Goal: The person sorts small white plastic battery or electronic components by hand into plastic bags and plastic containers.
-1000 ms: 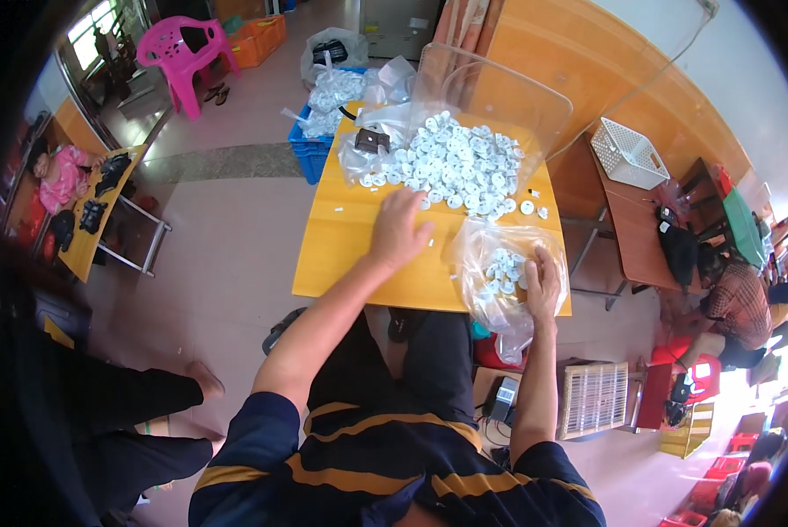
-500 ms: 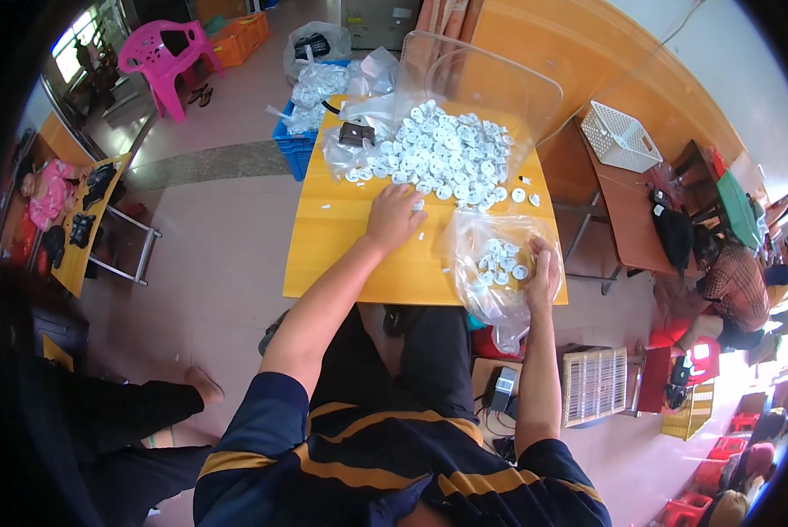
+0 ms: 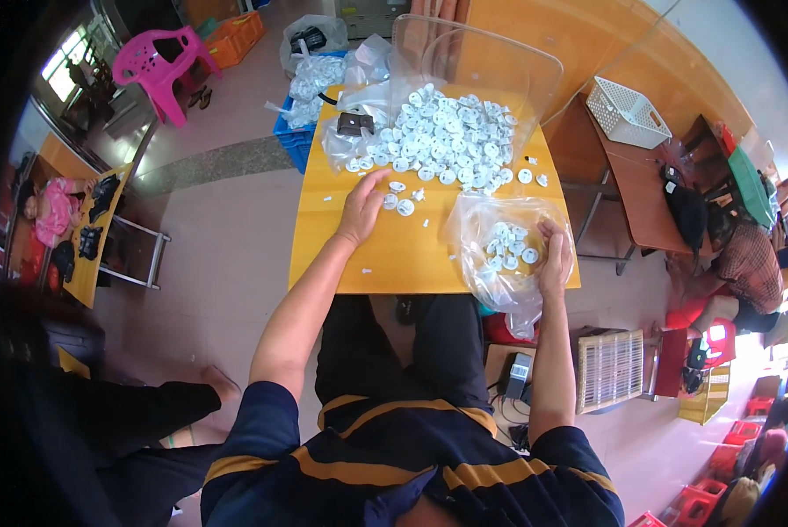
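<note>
A large pile of round white plastic pieces [image 3: 455, 136] covers the far part of the yellow table [image 3: 350, 263]. Several white discs [image 3: 405, 207] lie apart from it, just right of my left hand [image 3: 361, 207]. That hand rests low over the tabletop with its fingers extended and nothing visible in them. At the table's right front, a clear plastic bag [image 3: 491, 287] holds several of the same white pieces [image 3: 504, 245]. My right hand [image 3: 553, 255] grips the bag's right edge between thumb and fingers; its bottom hangs over the front edge.
A clear plastic tub [image 3: 534, 83] leans behind the pile. Beside the pile's left side sits a small dark brown object [image 3: 355, 124] on plastic wrapping. A blue crate [image 3: 296, 145] of bagged pieces stands beyond the table's left edge. A white basket [image 3: 627, 114] occupies the brown table at right.
My left hand has drawn back leftward from the pile's near edge, and several discs now show beside it. My right hand still holds the bag. The view has shifted slightly.
</note>
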Motion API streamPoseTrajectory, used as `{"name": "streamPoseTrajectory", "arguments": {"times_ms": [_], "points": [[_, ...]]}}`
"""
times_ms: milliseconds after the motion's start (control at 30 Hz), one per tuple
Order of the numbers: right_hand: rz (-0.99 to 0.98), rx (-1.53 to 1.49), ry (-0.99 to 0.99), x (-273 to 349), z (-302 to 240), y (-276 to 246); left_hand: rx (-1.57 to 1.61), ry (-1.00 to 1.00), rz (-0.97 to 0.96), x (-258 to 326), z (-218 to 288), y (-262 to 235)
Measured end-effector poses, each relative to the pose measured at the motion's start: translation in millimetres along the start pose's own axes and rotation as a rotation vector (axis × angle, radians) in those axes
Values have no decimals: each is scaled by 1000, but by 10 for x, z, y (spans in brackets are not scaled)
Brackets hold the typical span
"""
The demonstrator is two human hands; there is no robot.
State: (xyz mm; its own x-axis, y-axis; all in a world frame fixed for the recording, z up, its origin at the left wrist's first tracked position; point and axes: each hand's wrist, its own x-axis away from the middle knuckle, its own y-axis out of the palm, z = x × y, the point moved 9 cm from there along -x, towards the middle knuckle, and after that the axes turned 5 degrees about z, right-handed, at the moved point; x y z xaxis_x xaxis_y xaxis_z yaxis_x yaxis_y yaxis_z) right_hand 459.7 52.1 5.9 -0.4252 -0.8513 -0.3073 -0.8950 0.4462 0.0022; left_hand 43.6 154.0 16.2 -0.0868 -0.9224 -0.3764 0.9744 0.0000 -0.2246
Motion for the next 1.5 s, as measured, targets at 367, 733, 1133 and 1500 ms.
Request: {"name": "streamPoseTrajectory", "arguments": {"times_ms": [367,733,1133,1500], "points": [[24,148,-32,17,-44,-20,-754,415,-85,-41,480,701],[20,229,-30,52,-190,1,-820,230,-136,-423,279,812],[38,216,-43,14,-133,-36,-1025,66,-270,-357,225,805],[-16,191,-38,17,-157,-20,-213,121,-302,-221,1481,1511]]}}
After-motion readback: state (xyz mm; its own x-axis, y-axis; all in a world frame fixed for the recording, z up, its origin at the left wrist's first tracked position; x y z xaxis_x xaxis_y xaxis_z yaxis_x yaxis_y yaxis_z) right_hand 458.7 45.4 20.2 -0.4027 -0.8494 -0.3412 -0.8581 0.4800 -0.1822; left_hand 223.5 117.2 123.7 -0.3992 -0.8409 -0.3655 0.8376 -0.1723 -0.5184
